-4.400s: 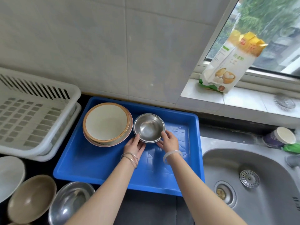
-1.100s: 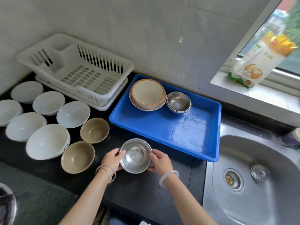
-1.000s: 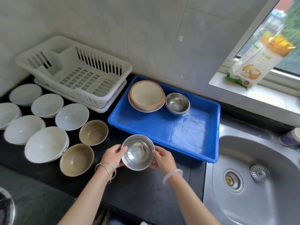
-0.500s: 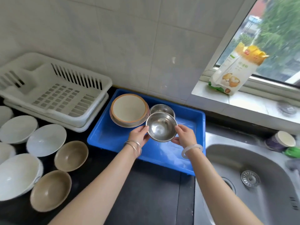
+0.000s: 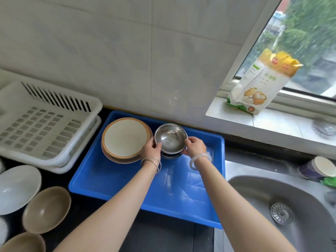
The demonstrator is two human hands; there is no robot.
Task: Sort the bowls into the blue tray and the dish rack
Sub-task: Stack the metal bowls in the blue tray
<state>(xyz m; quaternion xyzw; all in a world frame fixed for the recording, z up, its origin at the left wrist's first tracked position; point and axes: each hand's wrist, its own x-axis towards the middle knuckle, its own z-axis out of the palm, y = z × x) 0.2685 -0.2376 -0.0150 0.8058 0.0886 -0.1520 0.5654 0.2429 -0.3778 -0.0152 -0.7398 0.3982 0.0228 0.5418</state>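
Note:
A steel bowl sits in the far part of the blue tray, nested on top of another steel bowl whose rim shows beneath it. My left hand grips its left rim and my right hand grips its right rim. Left of it in the tray is a stack of cream bowls with brown rims. The white dish rack stands left of the tray and holds nothing. On the dark counter at lower left are a white bowl and two tan bowls.
A steel sink lies to the right of the tray. A flour bag leans on the window sill. A paper cup lies by the sink's far edge. The tiled wall rises directly behind tray and rack.
Both hands lifted the steel bowl from the counter, carried it over the tray and set it down into the steel bowl that stood there. The camera view swung right.

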